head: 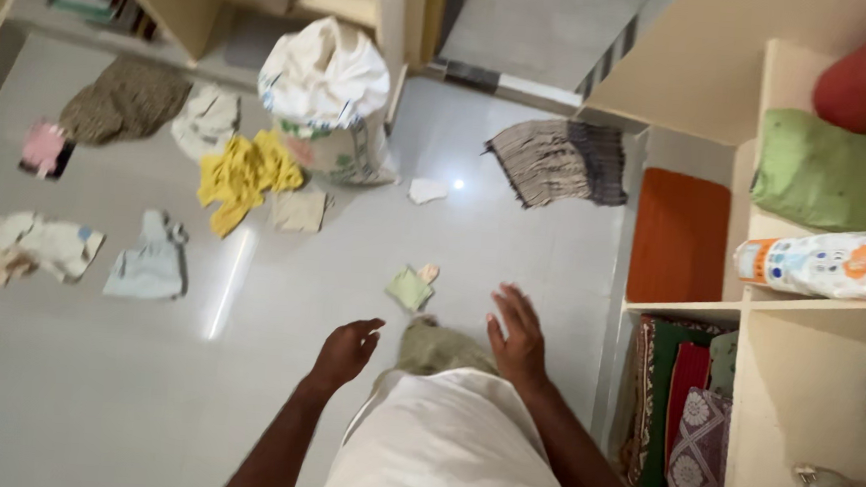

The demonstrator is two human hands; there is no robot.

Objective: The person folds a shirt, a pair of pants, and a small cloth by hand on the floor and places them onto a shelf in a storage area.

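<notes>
My left hand (344, 350) hangs over the pale tiled floor (94, 383) with its fingers loosely curled and nothing in it. My right hand (517, 337) is spread, palm down, also holding nothing. Between and just below them an olive-green cloth (439, 346) lies on the floor at the edge of my white garment (451, 445). A small light-green cloth (410, 288) lies a little farther out.
Clothes are scattered on the floor: a yellow one (245, 174), a pale blue one (151, 261), a striped grey one (558, 161). A stuffed white sack (327, 92) stands at the back. Shelves (740, 307) on the right hold folded fabrics (683, 409) and an orange mat (679, 234).
</notes>
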